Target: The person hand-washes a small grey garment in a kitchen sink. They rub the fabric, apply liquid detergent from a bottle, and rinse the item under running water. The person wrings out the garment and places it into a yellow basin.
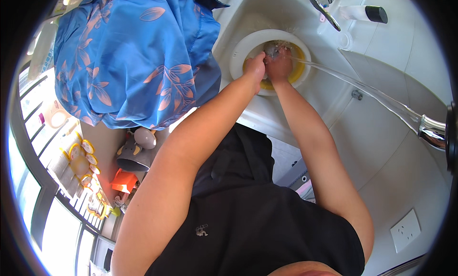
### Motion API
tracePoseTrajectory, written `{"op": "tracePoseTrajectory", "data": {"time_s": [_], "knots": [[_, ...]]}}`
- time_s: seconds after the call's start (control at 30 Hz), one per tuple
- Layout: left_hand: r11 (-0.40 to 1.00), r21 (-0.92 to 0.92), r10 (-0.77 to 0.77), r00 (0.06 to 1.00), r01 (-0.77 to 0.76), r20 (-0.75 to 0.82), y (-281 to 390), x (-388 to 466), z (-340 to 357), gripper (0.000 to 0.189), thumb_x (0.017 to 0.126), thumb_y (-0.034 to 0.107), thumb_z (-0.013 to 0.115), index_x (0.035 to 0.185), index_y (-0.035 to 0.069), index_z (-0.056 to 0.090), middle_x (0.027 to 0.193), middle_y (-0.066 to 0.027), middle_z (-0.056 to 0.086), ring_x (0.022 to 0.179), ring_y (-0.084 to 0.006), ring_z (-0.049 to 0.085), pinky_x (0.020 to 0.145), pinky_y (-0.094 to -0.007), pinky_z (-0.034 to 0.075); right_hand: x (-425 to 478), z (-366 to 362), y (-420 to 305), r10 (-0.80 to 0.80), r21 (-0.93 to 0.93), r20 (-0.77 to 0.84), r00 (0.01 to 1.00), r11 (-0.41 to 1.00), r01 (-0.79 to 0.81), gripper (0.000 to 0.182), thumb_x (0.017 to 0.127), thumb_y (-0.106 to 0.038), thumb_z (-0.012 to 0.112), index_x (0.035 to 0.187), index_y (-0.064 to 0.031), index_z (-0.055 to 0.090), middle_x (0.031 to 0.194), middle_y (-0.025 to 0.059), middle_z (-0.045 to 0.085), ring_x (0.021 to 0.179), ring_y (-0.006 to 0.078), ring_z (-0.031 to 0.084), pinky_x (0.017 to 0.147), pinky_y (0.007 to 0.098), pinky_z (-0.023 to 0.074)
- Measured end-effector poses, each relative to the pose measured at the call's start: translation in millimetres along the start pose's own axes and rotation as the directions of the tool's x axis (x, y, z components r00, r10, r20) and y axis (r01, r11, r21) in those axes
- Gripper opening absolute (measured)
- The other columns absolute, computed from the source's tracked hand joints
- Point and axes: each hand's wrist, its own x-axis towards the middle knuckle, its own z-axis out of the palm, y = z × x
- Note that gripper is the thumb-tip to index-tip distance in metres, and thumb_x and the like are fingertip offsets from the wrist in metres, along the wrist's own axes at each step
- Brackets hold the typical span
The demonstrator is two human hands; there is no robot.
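Note:
A round basin [241, 49] with a wide white rim and a yellow inner wall stands in a white sink [282, 113]. Both my hands reach down inside it. My left hand [254, 65] is at the left of the opening, its thumb close to the other hand. Beside it, my right hand [279, 65] is partly under splashing water, its fingers pointing away from me. Something greyish and shiny [272, 50] shows between the hands; splashes blur it, and whether either hand grips it is unclear. A water stream [354, 81] arcs from a chrome spout [433, 132] into the basin.
Blue fabric with pink leaf print [136, 61] bulges left of the sink. A chrome faucet handle [323, 4] and a black-capped tube [365, 13] are at the back. A wall socket [405, 230] sits lower right. A grey elephant-shaped container [132, 158] is at lower left.

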Motion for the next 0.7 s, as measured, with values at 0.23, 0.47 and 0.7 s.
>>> {"op": "tracePoseTrajectory", "data": {"time_s": [0.23, 0.47, 0.7], "knots": [[0.997, -0.074, 0.009, 0.998, -0.004, 0.063, 18, -38, 10, 0.067, 0.106, 0.053, 0.042, 0.152, 0.005, 0.046, 0.155, -0.0135, 0.046, 0.142, -0.0266, 0.041, 0.116, -0.0393, 0.031, -40, -11, -3, -0.315, -0.054, -0.272, 0.909, 0.948, 0.312, 0.06, 0.081, -0.051, 0.075, 0.128, -0.0157, 0.063, 0.146, 0.0222, 0.046, 0.141, 0.0488, 0.036, 0.11, 0.0691, 0.0269], [0.997, -0.001, 0.082, 0.99, -0.082, 0.114, -19, 30, -3, 0.068, 0.105, 0.056, 0.041, 0.158, 0.014, 0.041, 0.169, -0.0055, 0.031, 0.156, -0.023, 0.019, 0.125, -0.0457, 0.009, -31, 54, -7, 0.02, -0.155, -0.435, 0.9, 0.983, -0.097, 0.054, 0.087, -0.045, 0.073, 0.129, -0.0129, 0.062, 0.143, 0.0244, 0.049, 0.136, 0.0468, 0.042, 0.108, 0.0619, 0.0366], [0.99, -0.11, -0.079, 0.996, 0.084, 0.044, -21, 12, -3, 0.075, 0.102, 0.067, 0.038, 0.158, 0.017, 0.041, 0.169, -0.004, 0.03, 0.158, -0.0284, 0.017, 0.123, -0.0492, 0.019, 0, 24, -20, 0.253, 0.376, -0.016, 0.967, 0.898, -0.229, 0.049, 0.086, -0.039, 0.074, 0.115, -0.0006, 0.068, 0.111, 0.0236, 0.069, 0.097, 0.0425, 0.067, 0.09, 0.0452, 0.0527]]}}
